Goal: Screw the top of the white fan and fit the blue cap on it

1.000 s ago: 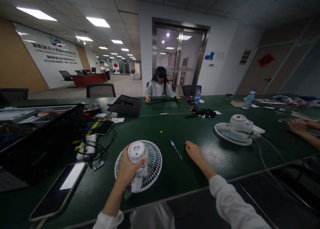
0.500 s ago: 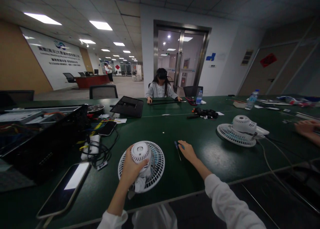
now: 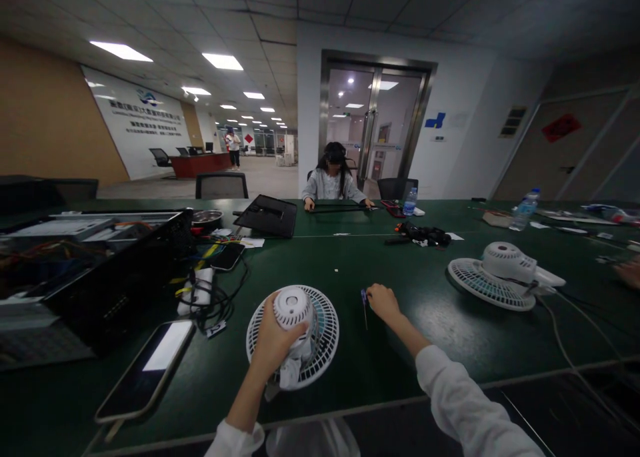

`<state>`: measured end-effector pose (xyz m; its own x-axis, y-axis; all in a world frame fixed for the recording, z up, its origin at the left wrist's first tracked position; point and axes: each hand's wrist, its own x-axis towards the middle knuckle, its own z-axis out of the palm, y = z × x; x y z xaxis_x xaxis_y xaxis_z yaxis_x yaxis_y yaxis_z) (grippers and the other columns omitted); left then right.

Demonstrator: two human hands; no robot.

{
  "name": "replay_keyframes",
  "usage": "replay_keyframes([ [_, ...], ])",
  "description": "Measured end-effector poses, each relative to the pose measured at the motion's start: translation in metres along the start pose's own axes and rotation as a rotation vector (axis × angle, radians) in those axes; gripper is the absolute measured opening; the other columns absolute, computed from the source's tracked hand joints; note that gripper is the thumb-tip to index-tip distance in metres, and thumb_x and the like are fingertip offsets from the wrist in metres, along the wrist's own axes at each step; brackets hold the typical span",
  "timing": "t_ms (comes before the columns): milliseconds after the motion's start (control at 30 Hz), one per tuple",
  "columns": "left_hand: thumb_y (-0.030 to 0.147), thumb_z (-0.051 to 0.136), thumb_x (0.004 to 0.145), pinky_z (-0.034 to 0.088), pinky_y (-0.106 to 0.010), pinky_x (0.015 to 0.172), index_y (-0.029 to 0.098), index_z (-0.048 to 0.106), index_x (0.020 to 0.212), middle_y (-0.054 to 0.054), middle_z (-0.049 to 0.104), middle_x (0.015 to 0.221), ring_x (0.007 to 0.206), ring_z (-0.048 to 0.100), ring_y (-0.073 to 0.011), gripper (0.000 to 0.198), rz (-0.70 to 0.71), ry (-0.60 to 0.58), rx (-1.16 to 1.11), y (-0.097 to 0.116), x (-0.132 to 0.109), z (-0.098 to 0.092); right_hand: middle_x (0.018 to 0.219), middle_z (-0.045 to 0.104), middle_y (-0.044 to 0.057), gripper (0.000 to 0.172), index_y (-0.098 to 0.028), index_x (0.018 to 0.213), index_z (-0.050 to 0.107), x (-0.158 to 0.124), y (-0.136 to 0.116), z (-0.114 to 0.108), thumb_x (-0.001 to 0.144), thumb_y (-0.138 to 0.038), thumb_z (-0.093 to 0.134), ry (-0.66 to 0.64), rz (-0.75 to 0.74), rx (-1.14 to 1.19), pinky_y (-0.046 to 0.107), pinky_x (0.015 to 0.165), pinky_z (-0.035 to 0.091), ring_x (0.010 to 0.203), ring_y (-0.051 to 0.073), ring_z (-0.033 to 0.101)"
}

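A white electric fan lies face down on the green table, its round grille against the tabletop and its motor housing up. My left hand is wrapped around that housing from the left, thumb across the near side. To the right of the fan, my right hand has its fingers curled at the handle of a small screwdriver. The handle is blue or purple, and the thin shaft points toward me, low over the tabletop. The fingertips are partly hidden.
On the left stand an opened computer case, a phone and tangled black cables. A second fan lies at right, its cord trailing over the edge. Across the table, a person holds a long dark strip. A water bottle stands far right.
My view has turned slightly left, so everything sits further right. The right hand's fingers have curled in at the screwdriver, whose shaft has swung a little. The left hand keeps its hold on the fan.
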<state>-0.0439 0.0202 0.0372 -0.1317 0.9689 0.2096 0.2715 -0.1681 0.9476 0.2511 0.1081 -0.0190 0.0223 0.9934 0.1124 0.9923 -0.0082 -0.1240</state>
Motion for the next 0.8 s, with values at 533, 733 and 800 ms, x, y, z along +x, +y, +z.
replay_keyframes([
  [533,0.017,0.07,0.056,0.035,-0.043,0.102,0.018,0.042,0.118,-0.008,0.056,0.115,0.112,0.052,-0.0255,0.069,0.006,-0.008,-0.066,-0.005,-0.001,0.003,0.105,0.064,0.012,0.037,-0.016,0.098,0.067,0.006,-0.01,-0.007,0.083,-0.004,0.034,0.011,0.015,-0.034,0.031,0.076,0.046,0.091,0.02,0.064],
  [733,0.022,0.071,0.059,0.033,-0.044,0.105,0.017,0.033,0.128,-0.012,0.051,0.125,0.118,0.049,-0.0266,0.078,-0.001,-0.04,-0.089,-0.013,-0.003,0.003,0.104,0.063,0.01,0.032,-0.017,0.098,0.067,0.001,-0.005,-0.013,0.085,-0.011,0.038,0.114,-0.05,0.091,0.029,0.08,0.047,0.092,0.018,0.063],
  [800,0.026,0.07,0.062,0.032,-0.045,0.106,0.016,0.024,0.135,-0.014,0.049,0.129,0.121,0.048,-0.0268,0.087,0.0,-0.054,-0.067,-0.014,-0.001,0.002,0.1,0.064,0.009,0.03,-0.017,0.092,0.068,-0.002,-0.007,-0.013,0.083,-0.013,0.04,0.167,-0.073,0.173,0.03,0.077,0.048,0.086,0.019,0.064],
])
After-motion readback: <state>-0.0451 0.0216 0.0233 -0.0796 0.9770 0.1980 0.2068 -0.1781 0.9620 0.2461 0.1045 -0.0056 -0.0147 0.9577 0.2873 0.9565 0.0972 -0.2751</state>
